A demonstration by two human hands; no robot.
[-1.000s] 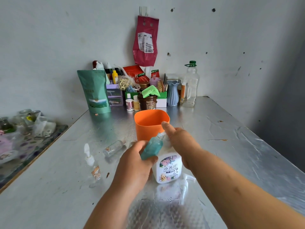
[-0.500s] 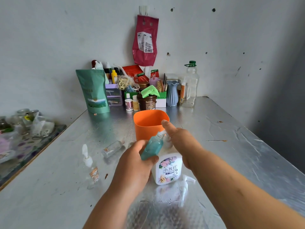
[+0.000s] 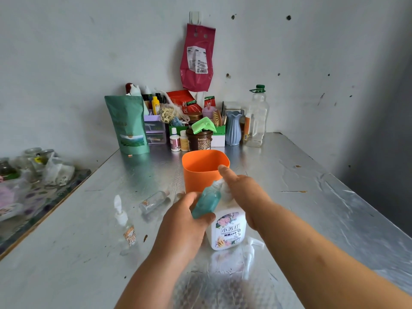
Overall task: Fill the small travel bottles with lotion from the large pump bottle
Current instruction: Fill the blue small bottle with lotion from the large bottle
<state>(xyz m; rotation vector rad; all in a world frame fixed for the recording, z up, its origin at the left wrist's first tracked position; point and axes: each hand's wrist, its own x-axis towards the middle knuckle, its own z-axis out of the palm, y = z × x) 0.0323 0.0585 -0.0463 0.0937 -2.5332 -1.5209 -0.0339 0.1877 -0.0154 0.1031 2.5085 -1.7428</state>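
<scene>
The large white pump bottle (image 3: 229, 230) with a flower label stands on the foil-covered table. My right hand (image 3: 245, 197) lies over its pump head, index finger stretched forward, the other fingers curled down round the top. My left hand (image 3: 185, 226) grips a small teal travel bottle (image 3: 207, 201), tilted with its mouth up against the pump's nozzle under my right hand. A clear travel bottle (image 3: 153, 201) lies on its side to the left. Another clear one (image 3: 126, 230) with a white pump top stands further left.
An orange cup (image 3: 205, 170) stands just behind the pump bottle. A loose white pump (image 3: 249, 250) lies to the bottle's right. Bottles, a green pouch (image 3: 129, 126), a blue vase and boxes crowd the back wall. Jars and bags sit on a tray at far left.
</scene>
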